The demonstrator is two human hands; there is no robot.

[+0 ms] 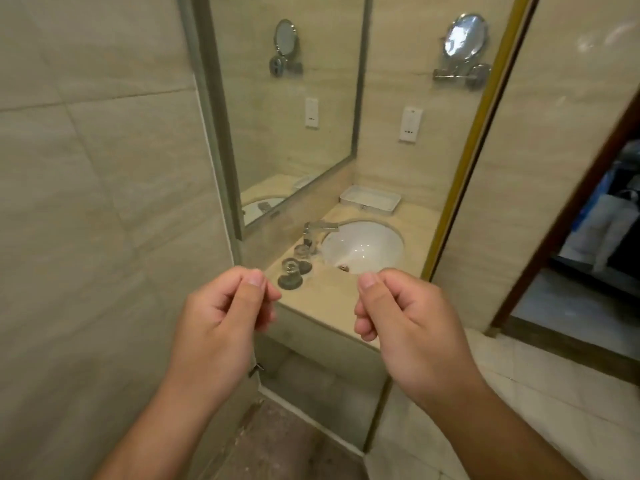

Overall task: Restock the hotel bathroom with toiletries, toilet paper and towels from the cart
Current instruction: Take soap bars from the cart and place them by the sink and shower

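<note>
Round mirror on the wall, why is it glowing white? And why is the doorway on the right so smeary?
Head view: the round mirror catches light and glares white; head view, right edge: the doorway is blurred, so what lies beyond is hard to tell; head view: the sink shows small glints.

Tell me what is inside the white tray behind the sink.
The white tray shows only bare white floor, no toiletries. Its near wall covers the front strip of that floor.
</note>
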